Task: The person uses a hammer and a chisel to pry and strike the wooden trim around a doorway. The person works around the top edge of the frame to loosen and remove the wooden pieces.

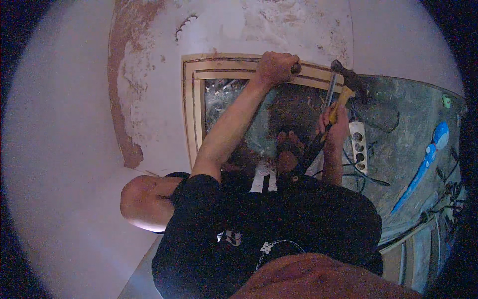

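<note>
My left hand (277, 69) is closed over the top edge of a pale wooden frame (226, 66). The dark rounded end of a handle (296, 67) shows at the thumb side of that fist; the rest of it is hidden. To the right, my right hand (336, 123) is wrapped around what looks like a hammer (339, 103), with a yellow and black handle and a silver shaft. Its dark head (341, 67) is up beside the frame's right end. Both forearms reach forward from my dark shirt.
The frame stands against a patchy, partly stripped wall (214, 30). A white power strip (358, 147) with dark cables lies right of my right arm. Farther right, a long blue object (423, 164) rests on the grey floor (383, 159). My bare knee (147, 199) is at the left.
</note>
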Demonstrator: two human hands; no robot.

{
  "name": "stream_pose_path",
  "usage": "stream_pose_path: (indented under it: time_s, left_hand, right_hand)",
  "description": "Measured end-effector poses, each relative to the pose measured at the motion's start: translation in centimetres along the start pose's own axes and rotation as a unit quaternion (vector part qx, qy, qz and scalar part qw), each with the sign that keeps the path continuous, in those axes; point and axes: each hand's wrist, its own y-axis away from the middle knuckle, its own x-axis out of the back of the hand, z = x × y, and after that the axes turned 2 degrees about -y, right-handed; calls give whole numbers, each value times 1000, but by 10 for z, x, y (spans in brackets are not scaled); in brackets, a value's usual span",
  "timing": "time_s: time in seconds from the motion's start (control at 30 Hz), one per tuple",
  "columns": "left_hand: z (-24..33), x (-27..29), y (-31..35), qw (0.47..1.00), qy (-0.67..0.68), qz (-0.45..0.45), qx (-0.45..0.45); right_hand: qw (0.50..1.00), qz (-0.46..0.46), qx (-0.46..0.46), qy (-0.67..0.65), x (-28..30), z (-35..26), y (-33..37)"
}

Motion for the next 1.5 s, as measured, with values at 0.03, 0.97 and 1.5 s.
stream_pose_path:
  time_s: [0.03, 0.97, 1.5]
  left_hand:
    - [-1, 0, 0, 1000, -1, -1, 1]
    - [-11, -10, 4, 1000, -22, 5, 11]
    - [-14, -9, 4, 999, -24, 12, 25]
  right_hand:
    - [1000, -1, 2, 6, 2, 3, 0]
    - [997, -31, 13, 76, -18, 45, 5]
    - [998, -16, -45, 50, -25, 47, -6]
